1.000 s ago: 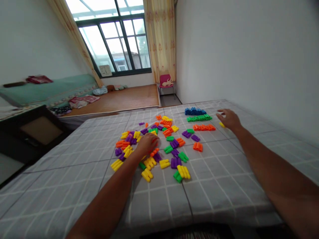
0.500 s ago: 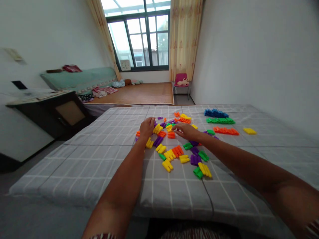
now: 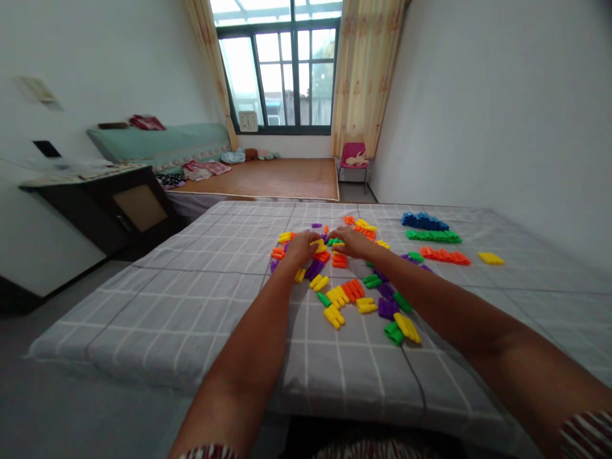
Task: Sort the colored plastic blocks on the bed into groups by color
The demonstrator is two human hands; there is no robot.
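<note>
Here, left hand [image 3: 303,247] (bare) among pieces [image 3: 337,296].

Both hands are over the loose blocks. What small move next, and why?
I'd probably close the right hand on the yellow block by its fingertips, ready to join the yellow piece at far right: the blue row, green row and orange row there are grouped by colour, and that block looks easiest to reach.

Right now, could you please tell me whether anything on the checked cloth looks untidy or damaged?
I see no damage. The mixed pieces lie jumbled, with a yellow piece overlapping a green piece at the near end; that looks untidy against the neat blue row, green row and orange row.
</note>
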